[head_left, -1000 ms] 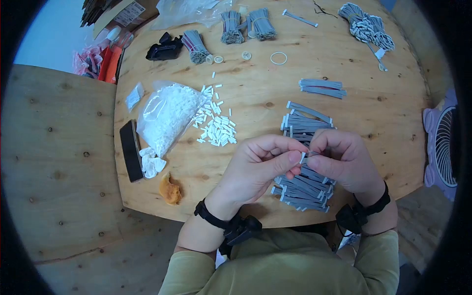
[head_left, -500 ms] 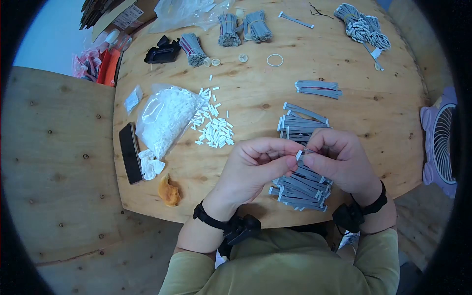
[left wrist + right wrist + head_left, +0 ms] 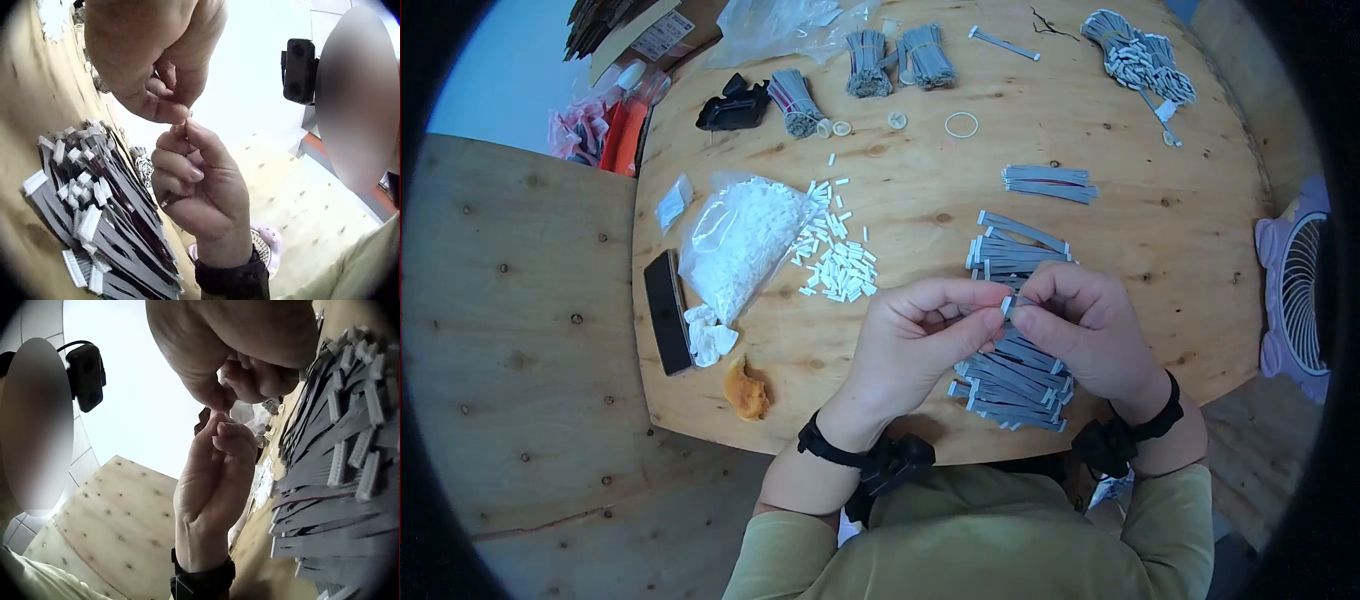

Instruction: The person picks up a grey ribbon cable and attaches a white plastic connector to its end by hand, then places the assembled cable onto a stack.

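Note:
Over the cable pile, my left hand [image 3: 925, 335] pinches a small white connector [image 3: 1007, 307] between thumb and index finger. Fingertip to fingertip with it, my right hand [image 3: 1085, 325] pinches the end of a thin grey cable at the connector; most of that cable is hidden by the fingers. In both wrist views the two hands' fingertips meet and cover nearly all of what they hold. Beneath them lies a pile of grey ribbon cables [image 3: 1015, 390] with white connectors on their ends, seen closely as cables [image 3: 119, 212] in the left wrist view.
Left of the hands, loose white connector pieces [image 3: 845, 270] spill beside a full clear bag [image 3: 740, 245]. A phone [image 3: 666, 312] and a piece of bread [image 3: 745, 388] lie near the left edge. Cable bundles [image 3: 927, 55] stand at the back; a small cable stack [image 3: 1050, 182] lies beyond the pile. A fan [image 3: 1295, 290] is at right.
Both hands keep their pinch at the same place, with the white connector turning slightly between the fingertips. The head view has shifted a little.

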`<control>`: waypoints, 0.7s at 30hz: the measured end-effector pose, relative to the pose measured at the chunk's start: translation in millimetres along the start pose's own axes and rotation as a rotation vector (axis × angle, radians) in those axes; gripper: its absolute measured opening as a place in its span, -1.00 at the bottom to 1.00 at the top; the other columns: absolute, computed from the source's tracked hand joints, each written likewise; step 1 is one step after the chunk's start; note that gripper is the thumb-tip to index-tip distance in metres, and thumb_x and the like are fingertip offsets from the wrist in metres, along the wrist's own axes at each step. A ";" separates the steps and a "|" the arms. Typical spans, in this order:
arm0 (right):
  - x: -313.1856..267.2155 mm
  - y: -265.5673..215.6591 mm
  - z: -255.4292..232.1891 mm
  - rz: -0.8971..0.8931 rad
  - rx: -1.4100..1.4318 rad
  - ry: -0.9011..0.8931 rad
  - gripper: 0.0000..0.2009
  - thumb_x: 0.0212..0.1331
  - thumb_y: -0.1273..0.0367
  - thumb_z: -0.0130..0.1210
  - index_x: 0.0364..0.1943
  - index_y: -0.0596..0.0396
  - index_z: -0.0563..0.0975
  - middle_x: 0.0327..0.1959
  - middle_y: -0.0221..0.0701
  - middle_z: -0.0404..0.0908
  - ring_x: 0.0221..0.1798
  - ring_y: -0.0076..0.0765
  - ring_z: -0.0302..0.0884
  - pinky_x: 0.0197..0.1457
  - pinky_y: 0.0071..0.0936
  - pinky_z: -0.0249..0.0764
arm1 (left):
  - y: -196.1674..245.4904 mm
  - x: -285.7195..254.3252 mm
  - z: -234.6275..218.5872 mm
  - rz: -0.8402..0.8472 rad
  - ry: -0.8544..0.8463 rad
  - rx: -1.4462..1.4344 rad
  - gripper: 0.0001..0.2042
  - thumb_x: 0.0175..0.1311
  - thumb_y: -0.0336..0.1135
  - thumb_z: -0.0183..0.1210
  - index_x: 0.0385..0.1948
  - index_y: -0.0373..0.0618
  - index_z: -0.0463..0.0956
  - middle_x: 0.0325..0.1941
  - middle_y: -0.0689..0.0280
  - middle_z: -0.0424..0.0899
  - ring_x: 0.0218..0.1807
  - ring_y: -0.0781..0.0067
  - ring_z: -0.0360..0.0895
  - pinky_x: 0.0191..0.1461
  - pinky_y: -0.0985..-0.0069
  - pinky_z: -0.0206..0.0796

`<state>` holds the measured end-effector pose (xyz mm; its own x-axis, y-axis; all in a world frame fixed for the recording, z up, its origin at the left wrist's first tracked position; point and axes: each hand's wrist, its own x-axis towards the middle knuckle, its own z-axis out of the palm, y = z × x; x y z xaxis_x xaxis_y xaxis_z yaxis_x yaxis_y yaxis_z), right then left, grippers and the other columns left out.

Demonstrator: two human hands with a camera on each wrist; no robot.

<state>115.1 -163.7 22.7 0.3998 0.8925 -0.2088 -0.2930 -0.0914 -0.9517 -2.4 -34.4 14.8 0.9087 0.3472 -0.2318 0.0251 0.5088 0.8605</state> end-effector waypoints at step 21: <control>0.5 3.8 0.8 -0.073 -0.092 -0.021 -0.93 0.05 0.45 0.00 -0.44 0.18 0.42 -0.54 -0.57 0.43 -0.48 -0.81 0.28 -0.46 -0.82 0.23 | -1.8 0.7 -3.5 0.035 -0.028 0.069 -0.85 -0.01 -0.59 0.09 -0.35 -0.30 0.48 -0.42 0.25 0.54 -0.44 0.61 0.46 -0.36 0.70 0.33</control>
<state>113.4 -163.3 19.2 0.3984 0.9073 -0.1347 -0.1821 -0.0657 -0.9811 -3.2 -32.3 11.5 0.9209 0.3409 -0.1889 0.0210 0.4408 0.8974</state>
